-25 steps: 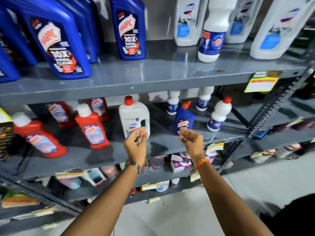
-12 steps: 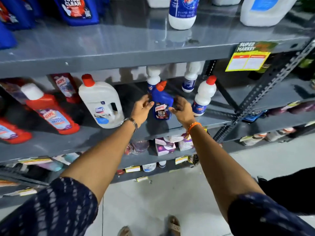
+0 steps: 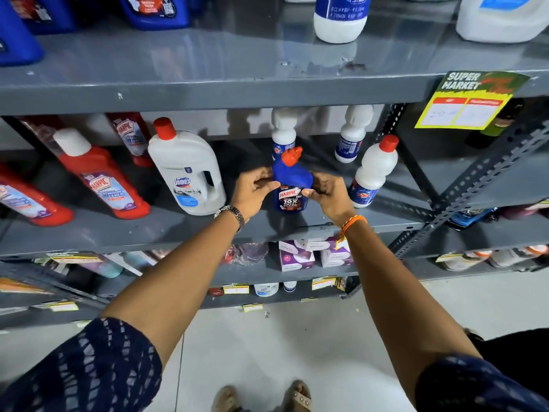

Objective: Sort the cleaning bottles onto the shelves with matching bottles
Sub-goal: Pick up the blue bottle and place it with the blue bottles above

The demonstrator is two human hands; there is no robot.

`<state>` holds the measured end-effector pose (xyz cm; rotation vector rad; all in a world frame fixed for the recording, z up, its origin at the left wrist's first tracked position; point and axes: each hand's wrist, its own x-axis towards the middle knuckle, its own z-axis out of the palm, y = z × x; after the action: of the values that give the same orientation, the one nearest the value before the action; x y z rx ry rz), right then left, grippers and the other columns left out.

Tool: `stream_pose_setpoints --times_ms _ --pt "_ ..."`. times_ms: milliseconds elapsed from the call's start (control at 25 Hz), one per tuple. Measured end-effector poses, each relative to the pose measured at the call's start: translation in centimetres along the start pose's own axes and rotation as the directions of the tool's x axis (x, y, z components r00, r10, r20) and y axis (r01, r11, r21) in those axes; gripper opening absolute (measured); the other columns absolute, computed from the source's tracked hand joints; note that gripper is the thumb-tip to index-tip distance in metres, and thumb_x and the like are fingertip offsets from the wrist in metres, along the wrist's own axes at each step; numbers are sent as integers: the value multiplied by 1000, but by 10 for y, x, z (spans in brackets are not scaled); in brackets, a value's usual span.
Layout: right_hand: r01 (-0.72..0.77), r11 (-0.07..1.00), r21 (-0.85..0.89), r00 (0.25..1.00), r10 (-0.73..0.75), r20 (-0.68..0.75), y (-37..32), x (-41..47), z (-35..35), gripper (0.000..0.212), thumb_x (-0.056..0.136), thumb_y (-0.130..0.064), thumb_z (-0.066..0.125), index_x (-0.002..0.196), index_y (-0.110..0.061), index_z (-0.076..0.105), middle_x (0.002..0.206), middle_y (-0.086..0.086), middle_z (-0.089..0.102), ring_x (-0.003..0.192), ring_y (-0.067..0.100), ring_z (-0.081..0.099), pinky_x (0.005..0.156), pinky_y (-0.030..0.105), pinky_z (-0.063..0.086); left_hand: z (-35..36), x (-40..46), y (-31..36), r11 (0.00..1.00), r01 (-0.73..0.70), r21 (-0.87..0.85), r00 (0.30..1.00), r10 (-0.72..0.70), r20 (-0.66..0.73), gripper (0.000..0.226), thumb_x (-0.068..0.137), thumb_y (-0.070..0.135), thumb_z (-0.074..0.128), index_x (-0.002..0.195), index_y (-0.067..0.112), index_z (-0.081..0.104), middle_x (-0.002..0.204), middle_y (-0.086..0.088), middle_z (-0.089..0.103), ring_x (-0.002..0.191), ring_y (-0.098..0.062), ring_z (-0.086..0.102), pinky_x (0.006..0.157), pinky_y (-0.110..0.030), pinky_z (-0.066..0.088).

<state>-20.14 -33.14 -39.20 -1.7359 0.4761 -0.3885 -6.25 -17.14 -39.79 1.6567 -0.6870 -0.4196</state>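
Note:
A small blue Harpic bottle (image 3: 292, 185) with a red cap stands on the middle grey shelf (image 3: 178, 230). My left hand (image 3: 255, 193) grips its left side and my right hand (image 3: 328, 194) grips its right side. Left of it stands a white Domex jug (image 3: 187, 173), and further left lie red Harpic bottles (image 3: 101, 179). Small white bottles (image 3: 371, 171) with blue labels stand to the right and behind. On the upper shelf (image 3: 237, 81) big blue Harpic bottles (image 3: 154, 10) sit at the left and white bottles (image 3: 338, 17) at the right.
A yellow and green price tag (image 3: 469, 102) hangs from the upper shelf edge at the right. A slotted metal upright (image 3: 475, 185) slants across the right side. Lower shelves hold purple boxes (image 3: 312, 254) and small packs. My sandalled feet (image 3: 261, 396) stand on pale floor.
Both hands have gone from empty in front of the shelf to closing on the small blue bottle from either side. My view has tilted down and moved nearer.

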Motion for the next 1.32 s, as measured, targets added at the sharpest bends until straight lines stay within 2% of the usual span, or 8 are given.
stream_pose_setpoints --times_ms 200,320,440,640,840,1080,1200,1320 --pt "58 998 7 998 -59 35 -22 -37 13 53 82 16 69 133 12 55 130 30 64 118 28 63 105 41 53 -27 -48 18 998 -62 20 998 62 -10 31 85 -2 73 114 2 67 107 -7 72 90 7 70 83 -15 55" --pt "169 986 -4 982 -168 88 -49 -63 20 52 82 11 73 131 10 59 128 26 68 122 34 66 104 40 54 -51 -85 39 993 -118 27 992 120 -43 29 84 2 74 111 11 69 102 6 76 93 1 72 84 -17 56" --pt "240 971 12 960 -239 146 -89 -83 30 52 80 7 77 130 8 62 125 20 71 118 23 68 104 38 55 -78 -112 70 981 -191 23 978 192 -81 29 84 3 74 107 21 70 96 17 79 94 -1 72 85 -18 55" --pt "343 927 154 909 -369 195 -172 -99 48 50 80 10 75 128 5 63 120 18 73 105 13 69 95 30 57 -122 -133 140 929 -367 -45 916 353 -193 34 83 2 69 115 9 65 98 20 78 90 4 70 82 -15 54" --pt "435 874 218 862 -474 181 -265 -94 64 44 77 7 79 115 -15 71 98 -3 81 92 7 74 81 21 59 -165 -130 223 863 -505 -18 839 486 -243 26 90 2 63 112 14 66 96 24 77 91 8 68 83 -12 51" --pt "494 820 287 817 -551 167 -343 -54 75 36 78 7 77 106 -16 74 90 -1 82 86 11 77 73 24 61 -203 -96 289 829 -556 -64 799 511 -318 33 97 17 62 129 7 65 121 -8 74 108 -16 71 92 -32 58" --pt "504 819 276 815 -556 162 -373 -27 84 32 81 7 75 106 -13 73 87 0 82 84 13 78 69 24 62 -219 -72 312 832 -545 -105 805 485 -343 34 99 16 60 131 7 64 126 -13 72 101 -11 72 86 -27 59" --pt "500 834 234 826 -540 161 -385 -2 91 31 82 7 74 106 -12 72 85 -1 81 82 12 78 66 23 61 -228 -47 315 851 -484 -202 849 402 -342 34 99 12 58 132 3 63 126 -11 71 117 -25 68 101 -43 55"
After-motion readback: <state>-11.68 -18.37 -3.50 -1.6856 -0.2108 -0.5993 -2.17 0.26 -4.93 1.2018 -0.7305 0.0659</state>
